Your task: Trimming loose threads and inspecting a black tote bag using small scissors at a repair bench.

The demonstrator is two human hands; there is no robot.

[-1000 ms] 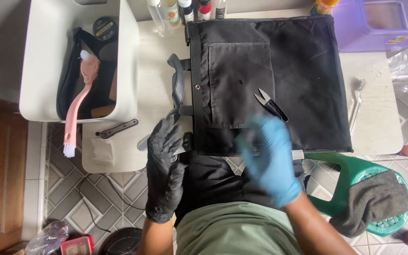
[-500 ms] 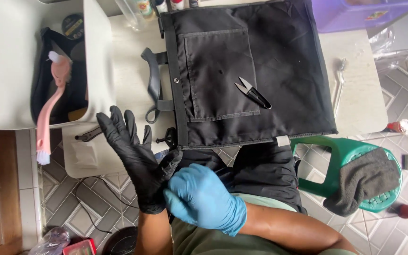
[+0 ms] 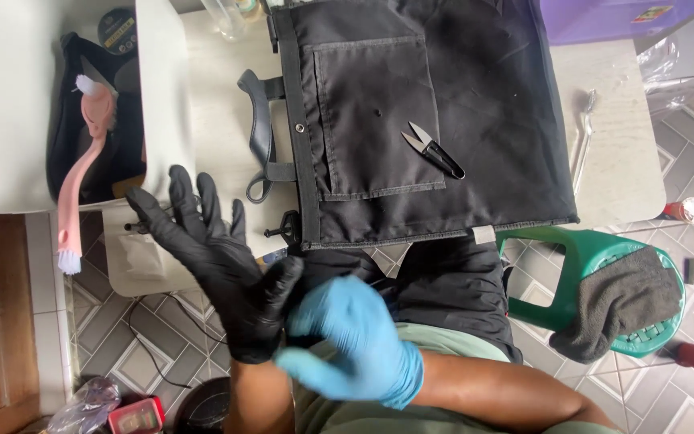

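Your left hand (image 3: 230,273) wears a black glove (image 3: 242,309), fingers spread wide and raised, palm open, gripping nothing. Your right hand (image 3: 355,341), in a blue glove (image 3: 379,362), is at the black glove's wrist edge; it's motion-blurred, so I can't tell whether those fingers are pinching the cuff or just touching it. Both hands sit over your lap, just below the table's near edge.

Surface: pale table (image 3: 612,161), mostly covered by a black fabric bag (image 3: 491,104) lying flat, patch pocket (image 3: 371,112) facing up. Small black thread snips (image 3: 434,149) lie on the bag, just right of the pocket. Bag's strap handle (image 3: 260,137) hangs off the left side onto bare tabletop.

Left: a white tray (image 3: 10,104) holding dark items and a pink long-handled brush (image 3: 82,173), its bristle end overhanging the tray edge.

Room: grey patterned floor tiles (image 3: 684,313). Green plastic stool (image 3: 596,265) to your right with a grey cloth (image 3: 624,301) draped on it. Purple container (image 3: 604,16) at the table's far right corner.
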